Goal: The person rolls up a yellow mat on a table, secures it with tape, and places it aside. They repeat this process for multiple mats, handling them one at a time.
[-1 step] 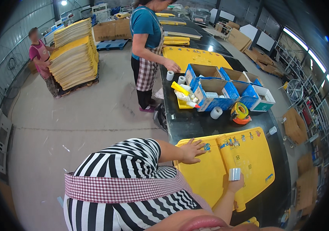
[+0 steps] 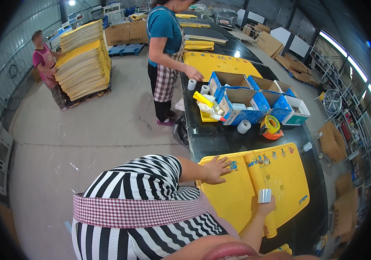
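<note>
a yellow printed sheet [image 2: 287,188] lies on the near part of the black table [image 2: 320,203], with a raised fold or overlapping edge running down its middle; whether it is one piece or two cannot be told. one silvery roll [image 2: 264,196] stands out above it, held in the hand.

the left hand [image 2: 218,170] is open, palm down and fingers spread, resting on the sheet's far left part, near the blue printed figures. the right hand [image 2: 267,209] is closed around the silvery roll, just over the fold. the left forearm reaches in almost level from a striped sleeve [image 2: 150,171]; the right forearm rises from the lower edge, leaning a little to the right.

just beyond the sheet are four loose white rolls on the table, one of them [image 2: 244,126] in front of the boxes, and two tape rolls, yellow and orange [image 2: 272,126], touching each other. six open boxes stand in a cluster, five blue [image 2: 241,113] and one white and green [image 2: 299,118]. one yellow tray [image 2: 208,118] sits left of them.

farther off, one co-worker [image 2: 166,47] has a hand at another yellow sheet [image 2: 220,65]; a second person [image 2: 46,65] stands by piled yellow sheets [image 2: 83,69].
</note>
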A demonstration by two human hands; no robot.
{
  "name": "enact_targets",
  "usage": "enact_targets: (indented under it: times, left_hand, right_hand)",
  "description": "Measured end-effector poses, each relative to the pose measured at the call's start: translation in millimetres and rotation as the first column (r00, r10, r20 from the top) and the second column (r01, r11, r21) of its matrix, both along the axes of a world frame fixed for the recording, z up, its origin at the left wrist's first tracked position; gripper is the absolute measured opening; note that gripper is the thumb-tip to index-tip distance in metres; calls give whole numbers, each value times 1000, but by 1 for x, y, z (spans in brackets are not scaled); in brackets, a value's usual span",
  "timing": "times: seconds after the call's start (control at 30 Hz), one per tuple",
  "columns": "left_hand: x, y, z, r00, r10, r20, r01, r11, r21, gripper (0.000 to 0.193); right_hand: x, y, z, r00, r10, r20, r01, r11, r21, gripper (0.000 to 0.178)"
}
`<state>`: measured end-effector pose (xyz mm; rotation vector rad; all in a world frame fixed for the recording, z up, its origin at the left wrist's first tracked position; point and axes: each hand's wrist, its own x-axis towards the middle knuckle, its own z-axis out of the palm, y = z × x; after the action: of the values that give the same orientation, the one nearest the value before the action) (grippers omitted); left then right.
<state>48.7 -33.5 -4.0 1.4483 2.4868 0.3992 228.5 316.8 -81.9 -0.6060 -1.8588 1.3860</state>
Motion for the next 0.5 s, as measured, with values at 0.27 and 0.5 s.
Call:
enact_targets:
  times: [0.27,0.5]
  left_hand:
    - [-6,-4,10,991,-90,102,92,996,-11,69]
    - [-38,-16,-31,948,209,239,-229,972,58,45]
  right_hand:
    - [-3,9,-8,995,-18,-95,3,988,-153,17]
    - [7,22,-4,989,-98,113,101,995,-13,17]
